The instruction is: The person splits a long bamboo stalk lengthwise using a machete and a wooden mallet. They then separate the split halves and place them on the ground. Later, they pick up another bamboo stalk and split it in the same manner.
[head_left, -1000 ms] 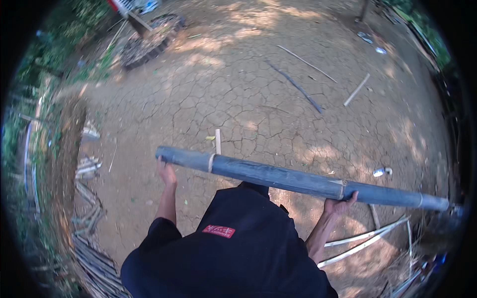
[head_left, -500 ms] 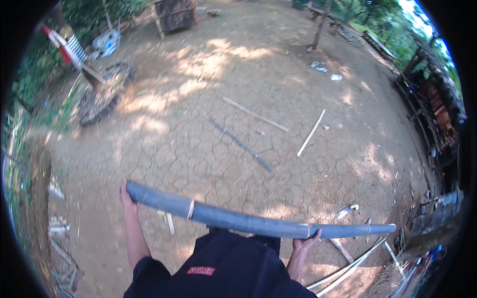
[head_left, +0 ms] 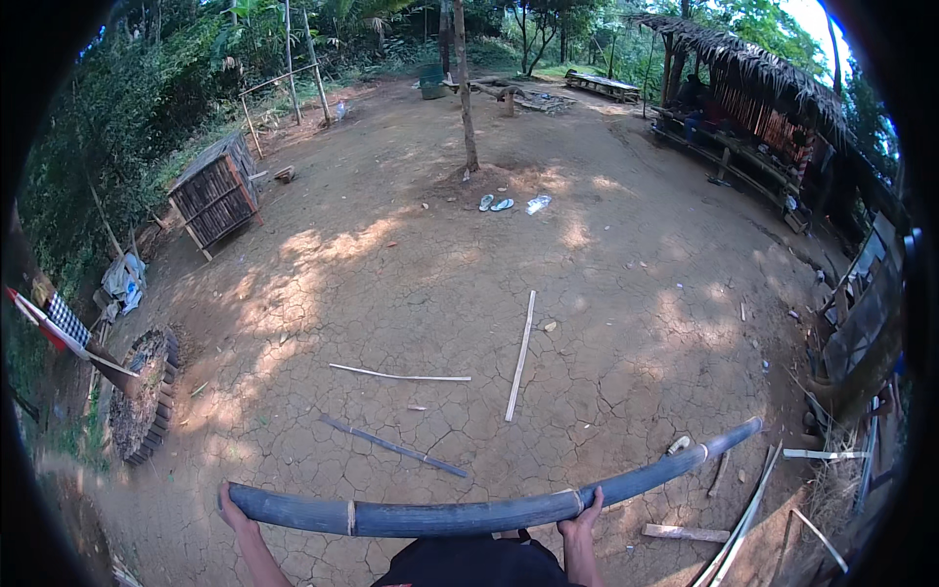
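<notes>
A thick, dark grey bamboo pole (head_left: 430,519) with pale ringed joints lies crosswise in front of my body. Around its left end my left hand (head_left: 236,514) is closed, the fingers partly hidden behind the pole. My right hand (head_left: 583,525) grips it from below, close to a joint, with the thumb up along the near side. Beyond that hand the pole runs on to the right and ends in the air above the ground. A thin dark strip (head_left: 391,446) and two pale bamboo strips (head_left: 401,375) (head_left: 521,354) lie on the ground ahead.
Cracked bare earth spreads ahead. A tree trunk (head_left: 468,117) stands far off, with sandals (head_left: 496,203) near its foot. At left are a slatted wooden box (head_left: 215,191) and a ringed planting bed (head_left: 161,406). A thatched shelter (head_left: 743,127) is far right; long split strips (head_left: 745,519) lie near right.
The view has tilted up and turned right, so the shelter and trees show more. The pole stays in both hands, now lower in view, its right end angled higher.
</notes>
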{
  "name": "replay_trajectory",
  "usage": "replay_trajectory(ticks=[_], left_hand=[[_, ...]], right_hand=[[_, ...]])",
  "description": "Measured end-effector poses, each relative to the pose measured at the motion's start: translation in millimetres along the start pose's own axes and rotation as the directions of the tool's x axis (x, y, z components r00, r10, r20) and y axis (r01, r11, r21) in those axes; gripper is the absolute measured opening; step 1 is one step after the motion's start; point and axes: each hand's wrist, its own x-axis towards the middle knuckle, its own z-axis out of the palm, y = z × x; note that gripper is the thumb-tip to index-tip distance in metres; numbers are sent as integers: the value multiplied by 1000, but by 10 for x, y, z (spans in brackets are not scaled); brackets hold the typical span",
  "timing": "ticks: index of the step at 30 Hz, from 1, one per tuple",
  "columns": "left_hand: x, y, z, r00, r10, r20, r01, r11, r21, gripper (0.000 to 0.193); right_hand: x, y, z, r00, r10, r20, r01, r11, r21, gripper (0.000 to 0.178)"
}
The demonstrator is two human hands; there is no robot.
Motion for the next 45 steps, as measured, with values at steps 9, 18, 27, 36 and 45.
replay_trajectory(ticks=[9, 18, 27, 36, 45], left_hand=[[-726, -92, 1850, 993, 108, 45, -110, 994, 28, 32], [-810, -719, 3261, 986, 161, 46, -163, 986, 43, 32], [-1877, -695, 5089, 980, 189, 54, -187, 982, -35, 41], [-3318, -581, 5998, 936, 341, 82, -330, 935, -127, 43], [-5422, -589, 6930, 879, 470, 73, -424, 843, -330, 39]], right_hand=[[1014, -816, 1092, 1000, 21, 3, -20, 1000, -17, 59], [2074, -1376, 1782, 998, 52, -25, -54, 995, -80, 59], [3073, -2179, 2889, 999, 51, -4, -51, 997, 59, 54], [4336, -3043, 3673, 982, 120, -143, -120, 993, 3, 52], [4943, -4051, 4822, 939, 331, 95, -326, 943, -66, 52]])
